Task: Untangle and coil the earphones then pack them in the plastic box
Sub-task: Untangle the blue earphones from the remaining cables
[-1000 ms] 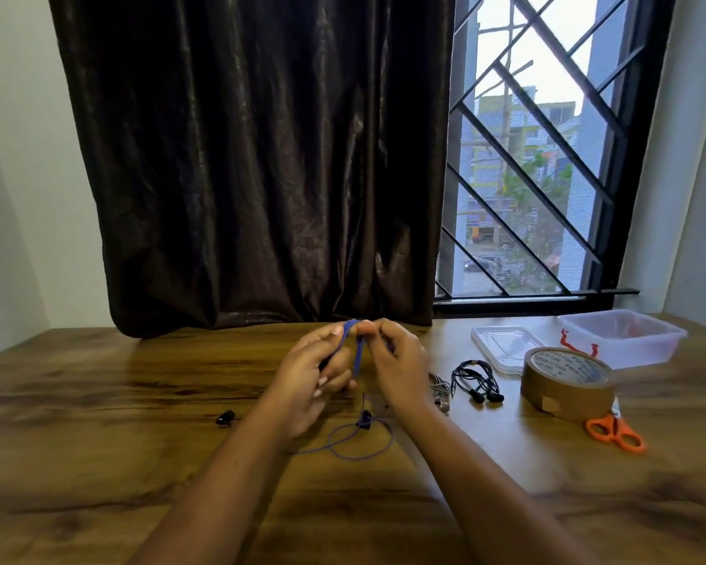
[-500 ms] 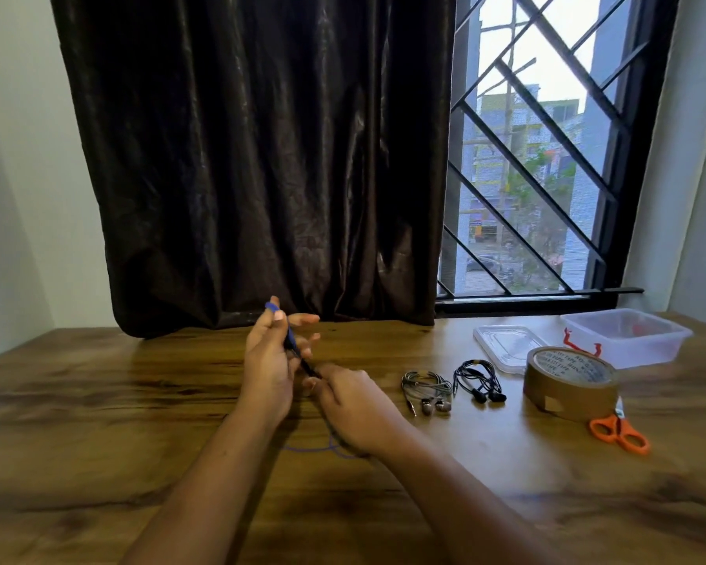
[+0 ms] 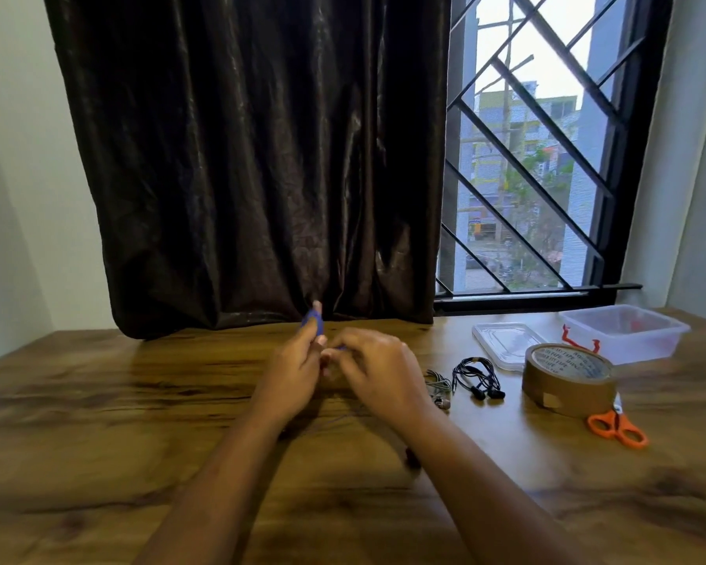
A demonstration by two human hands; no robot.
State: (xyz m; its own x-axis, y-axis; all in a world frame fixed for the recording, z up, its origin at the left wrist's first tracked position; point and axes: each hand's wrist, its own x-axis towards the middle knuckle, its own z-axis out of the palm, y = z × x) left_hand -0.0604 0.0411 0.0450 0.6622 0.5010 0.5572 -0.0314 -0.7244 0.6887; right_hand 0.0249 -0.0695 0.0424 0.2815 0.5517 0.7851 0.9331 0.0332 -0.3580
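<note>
L hand [image 3: 292, 377] + R hand [image 3: 378, 373] pinch blue earphones [image 3: 316, 322]; tape roll [image 3: 567, 379] fronts box [image 3: 628, 344].

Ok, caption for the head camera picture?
Left hand and right hand hold a blue earphone cable over the table, near a box and tape.

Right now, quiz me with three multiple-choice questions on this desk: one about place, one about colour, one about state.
1. Where do the scissors lie? A on the windowsill B beside the tape roll C on the floor
2. The cable that the left hand holds is: A blue B red C white
3. The plastic box is: A closed B open, lid beside it C upside down
Answers: B, they lie on the table next to the roll; A, its loops show blue; B, the lid lies flat left of it.
</note>
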